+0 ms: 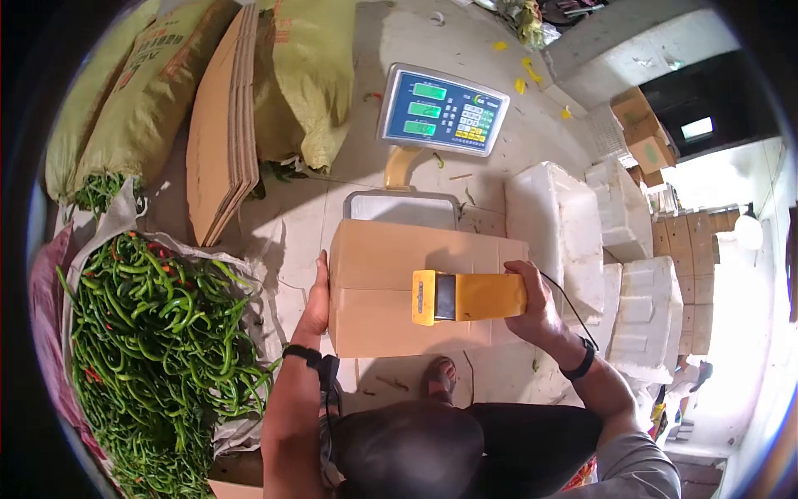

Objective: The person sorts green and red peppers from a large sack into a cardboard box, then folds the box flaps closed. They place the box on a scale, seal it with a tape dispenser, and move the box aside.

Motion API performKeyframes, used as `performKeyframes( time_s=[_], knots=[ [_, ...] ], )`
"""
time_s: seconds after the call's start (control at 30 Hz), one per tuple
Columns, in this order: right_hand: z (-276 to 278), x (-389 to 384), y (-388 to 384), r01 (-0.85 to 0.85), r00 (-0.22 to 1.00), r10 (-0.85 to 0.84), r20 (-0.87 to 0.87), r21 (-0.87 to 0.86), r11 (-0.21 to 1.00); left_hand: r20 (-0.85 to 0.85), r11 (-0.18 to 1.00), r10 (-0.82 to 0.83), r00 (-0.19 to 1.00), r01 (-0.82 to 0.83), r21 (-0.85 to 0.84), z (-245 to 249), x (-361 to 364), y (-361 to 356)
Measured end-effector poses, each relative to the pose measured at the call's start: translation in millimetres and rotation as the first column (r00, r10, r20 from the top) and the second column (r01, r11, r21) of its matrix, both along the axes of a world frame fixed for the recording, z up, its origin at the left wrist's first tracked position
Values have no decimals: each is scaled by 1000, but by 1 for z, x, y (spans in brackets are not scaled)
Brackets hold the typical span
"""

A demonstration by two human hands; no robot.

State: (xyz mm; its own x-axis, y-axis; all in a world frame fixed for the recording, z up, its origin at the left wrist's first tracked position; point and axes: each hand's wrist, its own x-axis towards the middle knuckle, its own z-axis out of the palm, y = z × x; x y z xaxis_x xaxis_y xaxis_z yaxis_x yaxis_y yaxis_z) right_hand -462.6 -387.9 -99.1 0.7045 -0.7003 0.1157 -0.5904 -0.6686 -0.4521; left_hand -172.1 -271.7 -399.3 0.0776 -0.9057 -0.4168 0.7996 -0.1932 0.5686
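Note:
A closed cardboard box (374, 287) lies over the platform of an electronic scale (403, 209), whose rear edge shows behind it. My left hand (317, 299) rests flat along the box's left side, fingers stretched out and not wrapped round it. In my right hand (534, 301), closed round its right end, is a yellow tape dispenser (490, 296) with a dark gap in its middle. It overlaps the right half of the box top in this view. Beyond the box stands the scale's display (446, 110), its three small screens lit green.
Green chilli peppers (162, 333) fill an open sack at left. Stuffed yellow-green sacks (154, 91) and folded cardboard sheets (223, 125) stand behind them. White foam boxes (553, 224) line the right side, with stacked cartons (686, 274) farther off. My foot (440, 376) is below the box.

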Motion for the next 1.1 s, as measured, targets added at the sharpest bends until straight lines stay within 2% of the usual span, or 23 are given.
performKeyframes(
  time_s=[0.03,0.1,0.13,0.17,0.2,0.27,0.3,0.33,0.37,0.43,0.47,0.5,0.53,0.6,0.63,0.73,0.83,0.87,0.97,1.1],
  knots=[
    [1,-2,2,18,1000,-18,4,-1,1000,12,1000,8,1000,-8,22,5,-2,0],
    [4,-1,2,16,1000,-15,-19,26,1000,246,998,16,969,0,-64,85,1,12],
    [7,0,0,-28,999,28,-25,-13,1000,253,997,-6,967,24,-67,118,8,16],
    [8,-1,0,-4,1000,3,-16,-17,1000,484,986,-37,874,111,-123,154,16,20],
    [10,-3,0,-40,999,40,-16,-14,999,686,966,-37,727,202,-163,191,23,23],
    [14,-5,-2,-103,995,103,-4,-27,994,947,903,51,316,391,-179,249,30,26],
    [15,-8,-3,-85,996,85,7,-34,996,988,864,129,81,480,-152,264,28,25],
    [16,-11,-4,-101,993,100,-55,-18,995,981,868,94,-172,497,4,262,29,18],
    [18,-15,-5,-111,987,110,-120,1,994,979,855,102,-177,519,5,260,28,14],
    [32,-22,-6,-86,989,92,-119,53,995,958,860,-63,-281,472,195,257,21,8],
    [33,-30,-11,-67,984,76,-164,57,996,951,869,-65,-302,450,203,259,18,8],
    [34,-42,-16,-44,976,57,-209,68,997,952,855,-59,-301,476,204,260,17,8],
    [31,-63,-27,-6,958,6,-287,2,1000,927,857,-65,-368,456,241,260,17,10],
    [56,-109,-48,-113,941,73,-331,-101,989,877,857,-43,-479,433,279,265,14,7],
    [66,-129,-52,36,954,-34,-297,0,999,878,847,-26,-478,456,273,267,12,6],
    [76,-184,-66,85,971,-71,-228,51,995,729,854,77,-680,423,304,265,-2,5],
    [57,-203,-73,124,970,-112,-217,45,991,696,844,81,-714,420,332,260,-51,-20],
    [49,-204,-77,131,969,-111,-222,79,988,750,826,62,-658,456,332,258,-71,-31],
    [30,-211,-80,97,986,-80,-149,108,989,730,817,122,-673,486,312,260,-121,-60],
    [-5,-225,-86,98,991,-85,-104,126,987,718,790,175,-673,531,306,253,-144,-76]
  ],
)
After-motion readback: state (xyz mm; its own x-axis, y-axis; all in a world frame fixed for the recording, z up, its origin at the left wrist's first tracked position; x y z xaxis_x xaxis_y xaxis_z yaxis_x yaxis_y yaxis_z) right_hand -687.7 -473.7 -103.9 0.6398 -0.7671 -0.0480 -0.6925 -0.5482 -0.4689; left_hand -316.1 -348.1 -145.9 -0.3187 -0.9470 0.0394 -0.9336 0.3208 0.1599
